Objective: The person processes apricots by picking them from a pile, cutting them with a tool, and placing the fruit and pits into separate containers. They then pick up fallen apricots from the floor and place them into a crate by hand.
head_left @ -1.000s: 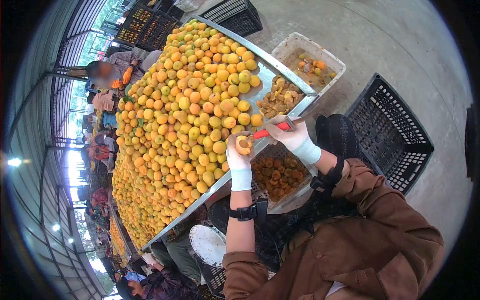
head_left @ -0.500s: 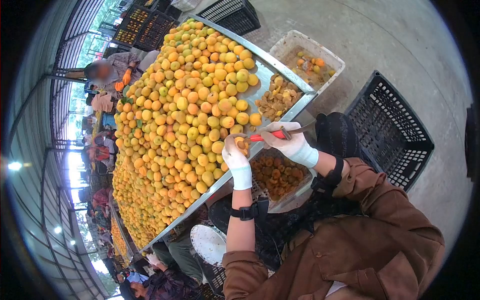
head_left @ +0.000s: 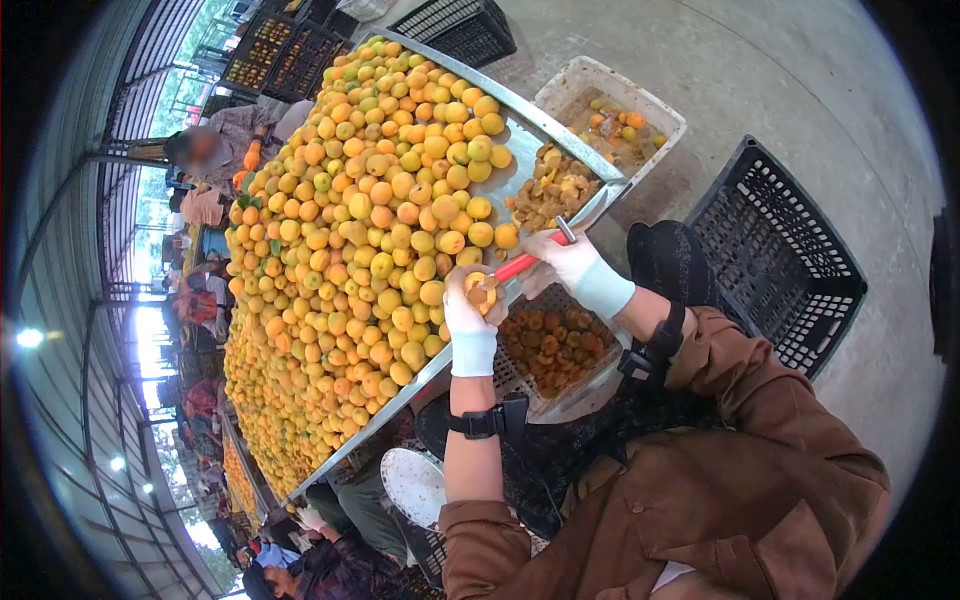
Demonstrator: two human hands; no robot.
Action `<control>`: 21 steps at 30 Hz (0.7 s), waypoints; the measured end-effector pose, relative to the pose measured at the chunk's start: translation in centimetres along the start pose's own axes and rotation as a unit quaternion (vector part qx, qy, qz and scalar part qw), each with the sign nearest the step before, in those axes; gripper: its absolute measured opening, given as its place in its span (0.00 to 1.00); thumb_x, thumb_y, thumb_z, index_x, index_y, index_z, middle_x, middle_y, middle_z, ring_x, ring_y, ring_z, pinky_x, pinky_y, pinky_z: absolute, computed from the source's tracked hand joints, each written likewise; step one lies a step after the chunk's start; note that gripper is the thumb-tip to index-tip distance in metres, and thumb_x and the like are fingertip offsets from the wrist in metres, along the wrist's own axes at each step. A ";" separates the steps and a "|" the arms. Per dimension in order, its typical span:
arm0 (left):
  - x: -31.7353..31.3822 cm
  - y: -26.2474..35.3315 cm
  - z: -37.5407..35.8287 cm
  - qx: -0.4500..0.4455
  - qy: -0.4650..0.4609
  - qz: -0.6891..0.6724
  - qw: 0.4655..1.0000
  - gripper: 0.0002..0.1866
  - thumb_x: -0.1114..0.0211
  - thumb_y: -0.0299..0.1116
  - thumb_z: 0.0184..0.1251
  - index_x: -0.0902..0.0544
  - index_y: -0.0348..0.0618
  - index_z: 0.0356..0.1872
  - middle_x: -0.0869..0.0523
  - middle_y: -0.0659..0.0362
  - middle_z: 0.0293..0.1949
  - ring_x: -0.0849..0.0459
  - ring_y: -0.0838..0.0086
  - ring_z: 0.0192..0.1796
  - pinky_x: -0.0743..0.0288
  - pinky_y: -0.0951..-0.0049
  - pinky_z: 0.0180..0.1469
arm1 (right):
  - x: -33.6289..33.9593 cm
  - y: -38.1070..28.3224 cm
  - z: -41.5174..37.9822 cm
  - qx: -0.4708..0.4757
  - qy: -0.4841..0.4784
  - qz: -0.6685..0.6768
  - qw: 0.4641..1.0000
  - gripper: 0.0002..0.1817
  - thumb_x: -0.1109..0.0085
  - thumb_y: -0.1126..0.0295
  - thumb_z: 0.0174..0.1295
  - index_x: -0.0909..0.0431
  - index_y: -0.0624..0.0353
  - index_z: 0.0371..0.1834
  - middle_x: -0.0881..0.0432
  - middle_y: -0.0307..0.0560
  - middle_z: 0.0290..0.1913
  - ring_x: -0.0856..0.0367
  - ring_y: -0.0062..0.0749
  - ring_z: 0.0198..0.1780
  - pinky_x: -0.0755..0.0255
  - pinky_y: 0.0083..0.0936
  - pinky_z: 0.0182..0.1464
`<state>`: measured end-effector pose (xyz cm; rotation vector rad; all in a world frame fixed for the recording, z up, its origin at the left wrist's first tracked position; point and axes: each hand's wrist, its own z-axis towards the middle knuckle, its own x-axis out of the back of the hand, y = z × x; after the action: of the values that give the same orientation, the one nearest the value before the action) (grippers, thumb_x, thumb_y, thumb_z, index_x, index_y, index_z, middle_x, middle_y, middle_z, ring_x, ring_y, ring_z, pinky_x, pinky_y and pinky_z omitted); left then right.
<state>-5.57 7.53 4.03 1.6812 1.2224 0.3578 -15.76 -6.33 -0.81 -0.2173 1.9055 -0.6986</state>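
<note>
My left hand (head_left: pixel 472 310), in a white glove, holds a cut apricot (head_left: pixel 481 292) with its brown middle showing. My right hand (head_left: pixel 568 264), gloved too, is wrapped round a red-handled tool (head_left: pixel 516 267), whose tip reaches the apricot. Both hands are over the near edge of a metal table (head_left: pixel 508 180) heaped with whole orange and yellow apricots (head_left: pixel 380 215). A pile of brown pits (head_left: pixel 552 190) lies at the table's corner, just beyond my right hand. Below my hands sits a crate of opened apricots (head_left: pixel 556 350).
Beyond the table corner stands a white bin (head_left: pixel 660 130) with fruit scraps. An empty black crate (head_left: pixel 780 255) is on the floor at the right, another black crate (head_left: pixel 455 28) at the top. Co-workers sit along the table's left side, one with orange gloves (head_left: pixel 252 155).
The red tool has turned in my right hand, its tip now at the apricot. The cut apricot shows more of its inside in my left hand.
</note>
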 end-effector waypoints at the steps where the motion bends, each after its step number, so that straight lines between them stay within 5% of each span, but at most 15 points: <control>1: 0.2 -0.1 0.2 -0.001 0.000 0.000 1.000 0.20 0.54 0.47 0.70 0.22 0.41 0.32 0.22 0.56 0.18 0.31 0.75 0.13 0.44 0.79 0.13 | 0.1 0.1 0.0 0.000 -0.001 0.000 1.000 0.12 0.40 0.68 0.63 0.23 0.68 0.42 0.17 0.52 0.29 0.15 0.37 0.25 0.16 0.30 0.27; 7: -0.3 -0.9 2.2 0.011 0.073 -0.012 0.997 0.19 0.49 0.51 0.68 0.22 0.45 0.33 0.21 0.59 0.22 0.28 0.75 0.17 0.39 0.79 0.16 | 0.5 0.6 0.5 0.007 -0.014 0.007 1.000 0.14 0.38 0.68 0.62 0.23 0.67 0.44 0.16 0.51 0.36 0.14 0.35 0.30 0.16 0.29 0.31; 9: 0.0 -1.5 4.0 0.046 0.020 -0.116 0.992 0.18 0.43 0.52 0.66 0.21 0.47 0.32 0.19 0.61 0.29 0.22 0.74 0.28 0.29 0.77 0.27 | 0.4 1.1 1.5 0.070 0.064 -0.005 0.995 0.13 0.38 0.68 0.62 0.21 0.67 0.45 0.16 0.48 0.38 0.15 0.30 0.33 0.18 0.25 0.35; 10: -3.5 -1.4 3.8 0.028 0.143 -0.156 0.977 0.16 0.41 0.51 0.65 0.21 0.48 0.36 0.19 0.62 0.35 0.22 0.73 0.38 0.27 0.75 0.38 | 0.1 1.2 1.6 0.070 0.065 -0.005 0.995 0.13 0.38 0.68 0.62 0.21 0.67 0.45 0.16 0.48 0.38 0.15 0.30 0.33 0.18 0.25 0.35; 11: -2.4 -2.9 6.2 0.006 0.046 -0.226 0.973 0.12 0.36 0.42 0.65 0.23 0.47 0.41 0.20 0.61 0.39 0.23 0.71 0.43 0.27 0.73 0.41 | -0.2 1.1 1.9 0.151 0.094 0.004 0.984 0.13 0.38 0.69 0.62 0.21 0.66 0.45 0.16 0.47 0.38 0.16 0.28 0.34 0.19 0.23 0.36; 12: -2.8 -3.0 7.3 -0.008 0.040 -0.214 0.976 0.11 0.34 0.36 0.64 0.23 0.45 0.43 0.20 0.60 0.39 0.23 0.71 0.41 0.27 0.72 0.40 | -0.1 0.8 2.2 0.234 0.123 0.012 0.964 0.12 0.38 0.69 0.63 0.20 0.66 0.45 0.16 0.46 0.39 0.16 0.26 0.35 0.20 0.21 0.37; 16: -4.8 -3.1 8.7 -0.075 0.056 -0.171 0.981 0.16 0.31 0.22 0.58 0.25 0.38 0.46 0.21 0.56 0.39 0.20 0.70 0.40 0.22 0.71 0.38 | 0.7 -1.5 2.0 0.263 0.188 -0.002 0.946 0.15 0.43 0.67 0.66 0.23 0.68 0.49 0.16 0.52 0.38 0.15 0.31 0.32 0.20 0.23 0.35; 19: -6.1 -2.7 8.5 -0.132 0.038 -0.093 0.986 0.17 0.31 0.21 0.58 0.27 0.37 0.47 0.20 0.53 0.40 0.17 0.68 0.41 0.19 0.72 0.40 | 0.9 -2.0 2.1 0.280 0.215 -0.019 0.935 0.15 0.43 0.66 0.67 0.23 0.68 0.49 0.16 0.50 0.38 0.16 0.29 0.31 0.20 0.22 0.35; 21: -5.4 -2.1 8.4 -0.112 -0.004 -0.011 0.994 0.21 0.34 0.28 0.63 0.30 0.32 0.52 0.20 0.50 0.45 0.17 0.62 0.48 0.17 0.64 0.48 | 1.1 -2.0 2.4 0.283 0.231 -0.020 0.931 0.13 0.40 0.68 0.64 0.21 0.67 0.46 0.16 0.47 0.36 0.17 0.26 0.30 0.21 0.21 0.33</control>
<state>-3.28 -1.55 -0.11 1.4751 1.1486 0.4572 -14.41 -9.34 -1.23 0.3010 2.0402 -1.3856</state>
